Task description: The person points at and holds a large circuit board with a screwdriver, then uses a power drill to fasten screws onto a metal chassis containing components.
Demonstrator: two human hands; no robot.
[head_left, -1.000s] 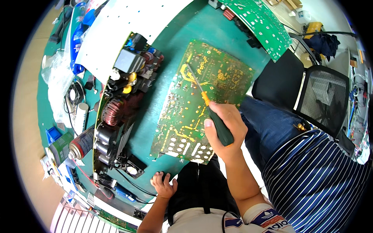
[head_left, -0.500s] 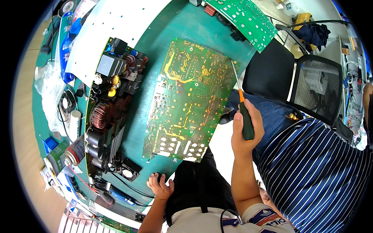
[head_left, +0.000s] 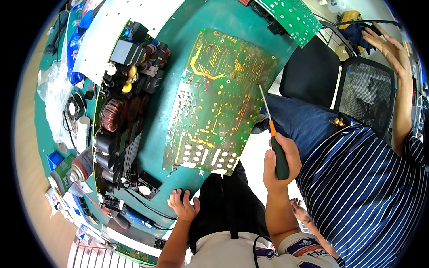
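My right hand [head_left: 286, 163] is closed around the dark green and orange handle of a screwdriver [head_left: 279, 156]. Its long metal shaft points up and left, with the tip over the right part of a large green circuit board [head_left: 210, 102]; whether the tip touches the board I cannot tell. The board lies on the green bench mat [head_left: 154, 120], its copper traces and a group of white pads facing up. At the near edge of the bench rests my left hand [head_left: 183, 206], holding nothing, fingers loosely bent and thumb apart.
Left of the board stands a power board [head_left: 114, 114] crowded with coils and capacitors. A spray can [head_left: 81, 167] and clear plastic bag [head_left: 56, 107] lie beyond it. Another green board [head_left: 290, 22] overhangs the far right. A co-worker in a striped shirt [head_left: 357, 187] sits close, right, one hand [head_left: 389, 49] raised near a chair [head_left: 364, 89].
The screwdriver's tip has moved from the board's far right corner to lower and farther left over it. The co-worker's raised hand has come into view. My left hand stays at the bench edge.
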